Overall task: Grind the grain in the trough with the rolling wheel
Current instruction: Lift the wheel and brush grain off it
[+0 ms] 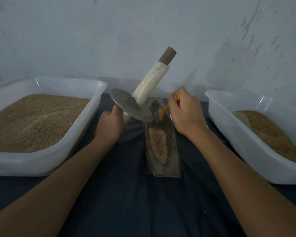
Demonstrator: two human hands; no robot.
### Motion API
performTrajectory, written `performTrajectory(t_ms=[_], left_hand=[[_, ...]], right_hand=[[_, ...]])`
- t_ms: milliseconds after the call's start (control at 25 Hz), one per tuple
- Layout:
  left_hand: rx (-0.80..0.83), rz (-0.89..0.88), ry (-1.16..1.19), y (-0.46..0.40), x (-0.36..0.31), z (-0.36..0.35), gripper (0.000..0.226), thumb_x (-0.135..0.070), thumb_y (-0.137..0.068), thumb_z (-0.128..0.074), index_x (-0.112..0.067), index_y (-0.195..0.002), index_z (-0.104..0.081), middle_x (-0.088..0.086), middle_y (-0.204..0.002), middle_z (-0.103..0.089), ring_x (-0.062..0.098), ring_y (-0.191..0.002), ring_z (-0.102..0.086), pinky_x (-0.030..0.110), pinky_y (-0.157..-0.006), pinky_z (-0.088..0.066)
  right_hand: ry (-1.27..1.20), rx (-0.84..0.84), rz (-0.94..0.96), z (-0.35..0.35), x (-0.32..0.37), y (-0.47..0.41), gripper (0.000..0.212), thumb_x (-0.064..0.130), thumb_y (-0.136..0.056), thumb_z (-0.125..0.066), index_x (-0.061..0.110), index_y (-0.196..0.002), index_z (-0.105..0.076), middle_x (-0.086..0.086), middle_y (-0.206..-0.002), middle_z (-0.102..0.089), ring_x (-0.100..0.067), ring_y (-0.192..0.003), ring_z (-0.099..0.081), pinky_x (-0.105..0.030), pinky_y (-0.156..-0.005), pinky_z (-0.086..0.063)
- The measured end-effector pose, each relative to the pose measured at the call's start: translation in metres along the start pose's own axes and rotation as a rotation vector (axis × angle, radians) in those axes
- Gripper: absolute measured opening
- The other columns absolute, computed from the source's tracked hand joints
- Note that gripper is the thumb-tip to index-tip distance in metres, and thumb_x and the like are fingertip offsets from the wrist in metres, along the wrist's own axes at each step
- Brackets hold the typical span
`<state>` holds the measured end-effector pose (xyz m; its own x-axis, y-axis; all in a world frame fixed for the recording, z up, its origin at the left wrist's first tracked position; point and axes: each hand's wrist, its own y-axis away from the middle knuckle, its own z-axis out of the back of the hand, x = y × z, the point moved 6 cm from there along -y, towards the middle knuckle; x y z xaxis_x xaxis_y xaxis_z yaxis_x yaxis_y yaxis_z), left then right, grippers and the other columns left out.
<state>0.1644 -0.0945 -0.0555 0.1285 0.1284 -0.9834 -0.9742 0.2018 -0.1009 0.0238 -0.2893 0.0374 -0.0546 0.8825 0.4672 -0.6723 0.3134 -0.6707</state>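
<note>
A boat-shaped metal trough (173,151) lies lengthwise on the dark cloth in the middle. A strip of brown grain (158,144) fills its near half. My left hand (110,127) grips the lower handle of the rolling wheel (130,105), a flat metal disc on a rod wrapped in pale tape with a brown end pointing up and right. The wheel is lifted and tilted, left of the trough's far end. My right hand (186,113) holds an orange-handled brush (163,112), its bristles down in the far part of the trough.
A white plastic tub (46,161) full of brown grain stands at the left. A second white tub (246,147) with less grain stands at the right. A pale wall rises close behind. Dark cloth (135,202) covers the surface between my forearms.
</note>
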Motion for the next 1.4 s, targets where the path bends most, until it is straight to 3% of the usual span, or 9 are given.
performTrajectory(t_ms=[160,320,480,680,800,920,1040,1160,1400], left_hand=[[-0.002,0.007,0.004,0.001,0.0,-0.001,0.066,-0.078,-0.072,-0.035,-0.02,-0.075,-0.066,0.005,-0.062,-0.065,0.03,-0.066,-0.058,0.048,-0.071,-0.043],[0.001,0.0,-0.008,0.002,-0.001,-0.001,0.065,-0.078,-0.073,-0.033,-0.021,-0.066,-0.064,0.003,-0.054,-0.062,0.027,-0.057,-0.054,0.045,-0.067,-0.041],[0.013,0.003,-0.01,0.001,0.001,-0.002,0.064,-0.076,-0.074,-0.036,-0.018,-0.07,-0.064,0.013,-0.066,-0.062,0.032,-0.065,-0.055,0.049,-0.07,-0.041],[0.013,-0.016,-0.034,0.001,0.0,-0.003,0.059,-0.074,-0.075,-0.039,-0.02,-0.069,-0.06,0.015,-0.069,-0.061,0.034,-0.067,-0.055,0.051,-0.071,-0.042],[0.005,-0.017,-0.057,0.002,-0.001,-0.003,0.059,-0.074,-0.075,-0.038,-0.02,-0.073,-0.063,0.014,-0.071,-0.063,0.034,-0.07,-0.058,0.052,-0.072,-0.045],[0.009,-0.029,-0.089,0.004,-0.003,-0.002,0.057,-0.07,-0.076,-0.038,-0.018,-0.075,-0.062,0.015,-0.074,-0.064,0.035,-0.072,-0.059,0.052,-0.074,-0.048],[0.008,-0.032,-0.084,0.005,-0.006,-0.003,0.06,-0.073,-0.073,-0.035,-0.017,-0.069,-0.057,0.016,-0.07,-0.059,0.034,-0.069,-0.056,0.049,-0.07,-0.042],[0.012,-0.04,-0.097,0.007,-0.008,-0.003,0.061,-0.073,-0.071,-0.033,-0.017,-0.07,-0.058,0.018,-0.07,-0.061,0.036,-0.068,-0.058,0.052,-0.07,-0.046],[0.031,-0.022,-0.071,0.008,-0.006,-0.005,0.061,-0.073,-0.073,-0.038,-0.016,-0.071,-0.06,0.018,-0.073,-0.061,0.036,-0.071,-0.057,0.051,-0.073,-0.042]], right_hand=[[-0.005,-0.04,0.029,0.017,0.009,0.003,0.027,0.021,-0.098,-0.048,0.016,-0.072,-0.044,-0.001,-0.058,-0.048,-0.012,-0.05,-0.044,-0.033,-0.048,-0.037],[-0.035,-0.176,0.064,0.03,0.019,-0.005,0.019,0.022,-0.104,-0.05,0.018,-0.085,-0.05,0.009,-0.057,-0.047,-0.006,-0.051,-0.05,-0.018,-0.047,-0.037],[0.027,0.005,0.031,0.006,0.008,0.002,0.016,0.023,-0.108,-0.05,0.014,-0.095,-0.053,0.003,-0.066,-0.054,-0.011,-0.056,-0.055,-0.029,-0.051,-0.042],[-0.051,-0.025,-0.066,0.023,0.003,0.009,0.023,0.02,-0.102,-0.052,0.01,-0.081,-0.051,-0.005,-0.064,-0.056,-0.021,-0.058,-0.058,-0.045,-0.053,-0.049],[-0.066,-0.151,-0.089,0.051,0.015,0.0,0.028,0.025,-0.102,-0.05,0.007,-0.079,-0.051,-0.007,-0.064,-0.052,-0.012,-0.054,-0.048,-0.043,-0.054,-0.047],[-0.133,-0.233,-0.047,0.069,0.035,-0.005,0.046,0.033,-0.104,-0.046,0.006,-0.068,-0.041,-0.011,-0.059,-0.043,-0.018,-0.052,-0.039,-0.041,-0.053,-0.04],[-0.092,-0.165,-0.022,0.063,0.048,0.0,0.051,0.037,-0.106,-0.045,0.019,-0.06,-0.031,0.007,-0.048,-0.033,-0.01,-0.046,-0.034,-0.026,-0.046,-0.03],[-0.06,-0.122,-0.04,0.051,0.045,0.005,0.052,0.034,-0.108,-0.046,0.023,-0.06,-0.028,0.01,-0.044,-0.031,-0.01,-0.043,-0.033,-0.02,-0.045,-0.028],[0.031,-0.211,-0.025,0.046,0.043,0.006,0.052,0.031,-0.111,-0.044,0.025,-0.063,-0.027,0.009,-0.051,-0.027,-0.014,-0.046,-0.029,-0.027,-0.056,-0.026]])
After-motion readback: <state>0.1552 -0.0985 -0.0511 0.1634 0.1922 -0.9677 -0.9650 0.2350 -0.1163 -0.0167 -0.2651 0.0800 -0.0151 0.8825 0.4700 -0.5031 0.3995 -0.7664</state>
